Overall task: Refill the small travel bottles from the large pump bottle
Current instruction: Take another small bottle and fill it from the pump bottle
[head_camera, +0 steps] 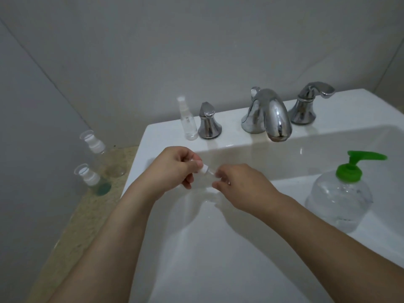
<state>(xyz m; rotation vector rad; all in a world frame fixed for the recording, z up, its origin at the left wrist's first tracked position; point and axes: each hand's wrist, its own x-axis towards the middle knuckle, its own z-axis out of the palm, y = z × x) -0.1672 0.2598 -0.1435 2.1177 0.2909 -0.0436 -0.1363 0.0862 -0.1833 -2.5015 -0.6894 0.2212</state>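
Two hands hold one small bottle over the sink, near its left rim: left hand pinches the white cap end, right hand grasps the clear body, fingers of both curled round it. Whether the cap is going on or off cannot be told. Risk 1: bottle is clear, smooth and tiny; a slip during twisting drops it or the cap into the basin, possibly toward the drain (not visible). Risk 2: bottle lies near horizontal, so any contents may spill once the cap is loose. Pump bottle stands on the right rim, well apart from the hands; a reaching forearm could tip it. Three further bottles wait at left.
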